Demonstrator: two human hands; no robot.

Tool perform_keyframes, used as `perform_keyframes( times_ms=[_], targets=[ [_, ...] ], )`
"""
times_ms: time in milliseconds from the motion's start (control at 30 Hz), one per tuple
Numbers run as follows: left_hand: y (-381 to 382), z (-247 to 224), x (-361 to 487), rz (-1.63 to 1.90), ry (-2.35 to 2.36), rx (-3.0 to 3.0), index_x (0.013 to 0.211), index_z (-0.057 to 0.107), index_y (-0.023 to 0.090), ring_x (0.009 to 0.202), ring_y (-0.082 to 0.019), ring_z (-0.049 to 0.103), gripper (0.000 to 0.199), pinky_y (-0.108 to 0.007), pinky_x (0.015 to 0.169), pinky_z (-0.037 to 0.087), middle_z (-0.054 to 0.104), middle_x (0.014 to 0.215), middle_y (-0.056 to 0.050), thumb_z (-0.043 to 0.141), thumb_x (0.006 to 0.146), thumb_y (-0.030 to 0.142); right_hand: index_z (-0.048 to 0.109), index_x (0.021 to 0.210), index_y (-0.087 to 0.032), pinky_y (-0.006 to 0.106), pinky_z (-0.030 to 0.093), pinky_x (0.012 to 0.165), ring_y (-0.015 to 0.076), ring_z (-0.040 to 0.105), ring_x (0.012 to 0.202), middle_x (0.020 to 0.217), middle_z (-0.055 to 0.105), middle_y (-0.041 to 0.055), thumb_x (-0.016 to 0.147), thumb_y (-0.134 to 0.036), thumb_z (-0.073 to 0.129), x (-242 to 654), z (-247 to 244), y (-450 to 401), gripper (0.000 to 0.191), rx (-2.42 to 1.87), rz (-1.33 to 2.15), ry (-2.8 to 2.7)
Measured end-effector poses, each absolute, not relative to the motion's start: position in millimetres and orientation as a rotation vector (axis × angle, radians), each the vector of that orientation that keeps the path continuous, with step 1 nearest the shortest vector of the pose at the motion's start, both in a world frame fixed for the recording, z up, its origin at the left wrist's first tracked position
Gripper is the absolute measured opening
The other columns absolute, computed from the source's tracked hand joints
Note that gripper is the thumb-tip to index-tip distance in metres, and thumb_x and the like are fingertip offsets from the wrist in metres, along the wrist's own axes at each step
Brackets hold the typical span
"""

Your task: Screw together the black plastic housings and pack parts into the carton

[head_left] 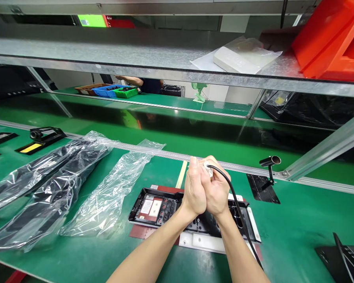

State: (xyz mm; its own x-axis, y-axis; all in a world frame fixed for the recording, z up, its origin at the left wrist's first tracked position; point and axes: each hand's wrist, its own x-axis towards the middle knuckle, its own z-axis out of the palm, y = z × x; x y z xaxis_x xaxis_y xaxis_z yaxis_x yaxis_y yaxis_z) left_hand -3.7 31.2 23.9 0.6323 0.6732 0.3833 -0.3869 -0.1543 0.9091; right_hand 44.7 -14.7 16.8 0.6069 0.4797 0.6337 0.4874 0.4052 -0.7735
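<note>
At far left, bagged black parts (44, 177) and an empty clear bag (112, 192) are lying on the green bench (295, 232). Centre, the left hand (194, 188) is closing around a small white piece (208, 167), pressed against the right hand (216, 190), whose fingers are curling on the same piece. Its black cable (238, 208) is trailing down and rightward along the right forearm, over the black housing (162, 208) directly beneath both hands.
</note>
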Motion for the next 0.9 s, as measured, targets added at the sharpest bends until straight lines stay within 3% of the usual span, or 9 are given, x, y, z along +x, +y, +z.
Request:
perform_keyframes(
  times_ms=[300, 900],
  targets=[
    [32.4, 17.5, -5.2, 0.895, 0.171, 1.396, 0.069, 0.037, 0.022, 0.067, -0.018, 0.039, 0.061, -0.035, 0.072, 0.042, 0.042, 0.071, -0.002, 0.015, 0.104, 0.066, 0.060, 0.076, -0.022, 0.030, 0.036, 0.069, 0.0128, 0.046, 0.070, 0.077, 0.052, -0.0019, 0.093, -0.022, 0.064, 44.3, 16.0, -15.2, 0.018, -1.214, -0.002, -0.988],
    [31.7, 20.9, -4.2, 0.935, 0.285, 1.392, 0.066, 0.045, 0.024, 0.069, -0.022, 0.052, 0.067, -0.038, 0.070, 0.053, 0.050, 0.068, -0.005, 0.020, 0.098, 0.077, 0.058, 0.074, -0.022, 0.030, 0.037, 0.069, 0.0135, 0.046, 0.071, 0.078, 0.053, -0.0012, 0.093, -0.026, 0.064, 44.7, 16.5, -13.3, 0.021, -1.225, 0.006, -0.981]
  ],
)
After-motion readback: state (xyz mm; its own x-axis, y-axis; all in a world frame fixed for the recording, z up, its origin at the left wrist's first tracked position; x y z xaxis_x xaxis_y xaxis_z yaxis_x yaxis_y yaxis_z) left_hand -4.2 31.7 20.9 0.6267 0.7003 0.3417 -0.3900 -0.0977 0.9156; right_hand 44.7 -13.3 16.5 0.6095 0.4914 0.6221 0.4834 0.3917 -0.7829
